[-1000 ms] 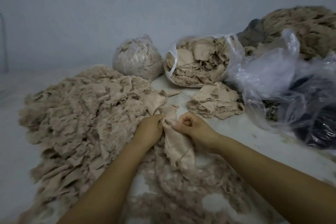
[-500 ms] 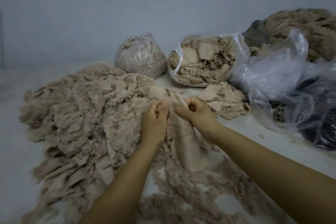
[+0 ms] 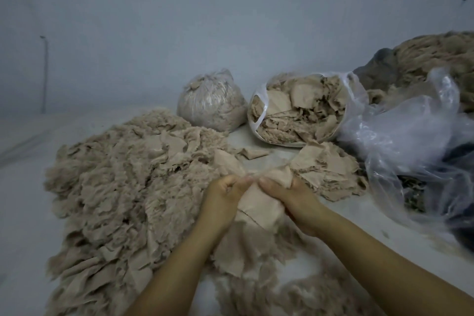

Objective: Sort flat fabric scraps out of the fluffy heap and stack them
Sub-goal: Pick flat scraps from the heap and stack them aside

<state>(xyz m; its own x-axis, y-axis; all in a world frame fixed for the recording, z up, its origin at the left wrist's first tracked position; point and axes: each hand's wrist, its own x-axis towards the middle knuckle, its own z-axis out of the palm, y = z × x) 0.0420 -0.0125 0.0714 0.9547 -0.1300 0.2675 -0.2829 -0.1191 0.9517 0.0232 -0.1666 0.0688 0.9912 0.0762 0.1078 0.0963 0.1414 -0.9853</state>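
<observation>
Near the centre, the left hand (image 3: 225, 194) and the right hand (image 3: 289, 194) both pinch the top edge of one flat beige scrap (image 3: 257, 209), fingers curled tight on it. The scrap hangs between the wrists over loose fluff. The fluffy heap (image 3: 123, 187) spreads at 9 o'clock from the hands. The stack of flat scraps (image 3: 331, 169) lies at 2 o'clock on the table (image 3: 23, 233), just below an open plastic bag of scraps (image 3: 300, 113).

A pale surface (image 3: 341, 215) carries the fluffy heap (image 3: 123, 195) left of the grip, a scrap stack (image 3: 331, 172) right, and bags (image 3: 302, 110) beyond it.
</observation>
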